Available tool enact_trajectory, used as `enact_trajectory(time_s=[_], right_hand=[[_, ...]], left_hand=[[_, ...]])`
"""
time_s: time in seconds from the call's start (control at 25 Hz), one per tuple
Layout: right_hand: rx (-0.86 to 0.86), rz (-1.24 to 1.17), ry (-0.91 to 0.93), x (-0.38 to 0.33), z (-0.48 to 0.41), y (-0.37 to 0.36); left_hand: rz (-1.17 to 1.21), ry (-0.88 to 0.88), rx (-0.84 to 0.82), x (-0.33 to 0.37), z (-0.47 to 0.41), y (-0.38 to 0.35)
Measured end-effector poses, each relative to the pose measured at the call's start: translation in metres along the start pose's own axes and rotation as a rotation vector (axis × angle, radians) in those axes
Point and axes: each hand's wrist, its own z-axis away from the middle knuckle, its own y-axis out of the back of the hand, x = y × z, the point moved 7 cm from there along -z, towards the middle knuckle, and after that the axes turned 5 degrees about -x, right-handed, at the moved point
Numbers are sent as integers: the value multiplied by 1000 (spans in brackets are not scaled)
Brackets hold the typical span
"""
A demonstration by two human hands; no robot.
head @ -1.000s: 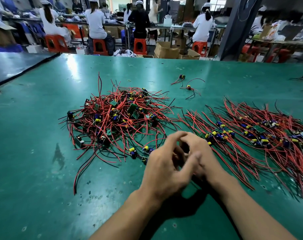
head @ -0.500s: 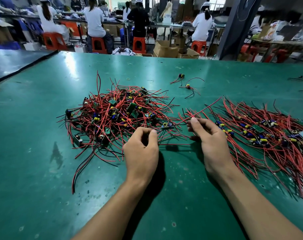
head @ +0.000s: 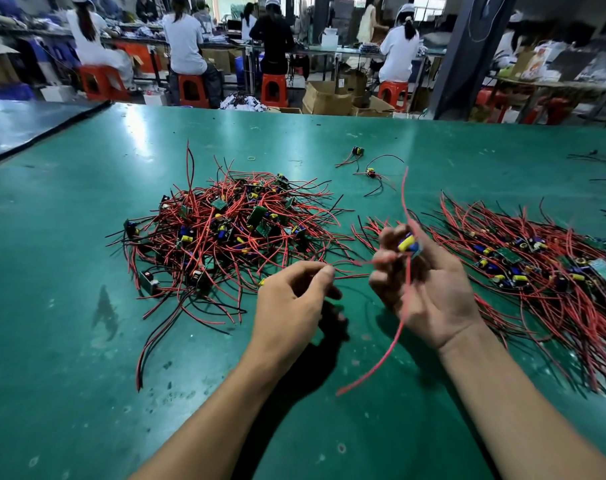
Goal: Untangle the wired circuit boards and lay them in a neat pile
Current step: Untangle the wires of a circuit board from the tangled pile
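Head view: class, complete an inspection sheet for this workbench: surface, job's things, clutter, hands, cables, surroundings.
Surface: green table, scuffed.
Job's things: tangled heap left; combed-out pile right; board in right hand.
Clutter: two stray boards and a small ring, far side.
Hands: left hand pinches wire; right hand grips board.
Cables: wire spans the hands; loose wire hangs below right hand.
Surroundings: seated workers, red stools, boxes.

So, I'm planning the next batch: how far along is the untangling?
Done: the pile on the right lies combed, wires running roughly one way. In hand: the right hand holds one circuit board, and the left hand pinches a red wire stretched between the hands. Left: the tangled heap, about as large as that pile, plus two stray boards behind.
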Motion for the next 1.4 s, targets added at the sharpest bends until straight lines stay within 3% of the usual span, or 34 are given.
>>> enact_trajectory(time_s=[0.16, 0.52, 0.68, 0.84, 1.0, 1.2, 1.4], right_hand=[[25, 395, -29, 15, -3, 4], [102, 451, 50, 17, -7, 18], [159, 595, 127, 13, -6, 17], [207, 511, 102, 12, -6, 19], [151, 461, 66, 18, -7, 14], [163, 525, 57, 20, -6, 12], [26, 669, -99, 31, -3, 6]], left_hand=[[406, 273, -258, -4, 7, -20], [462, 304, -476, -6, 8, -29], [462, 207, -367, -8, 4, -26], [279, 43, -135, -4, 0, -8], [92, -106, 43, 7, 2, 5], [144, -107, 61, 11, 3, 8], [78, -109, 29, 11, 4, 3]])
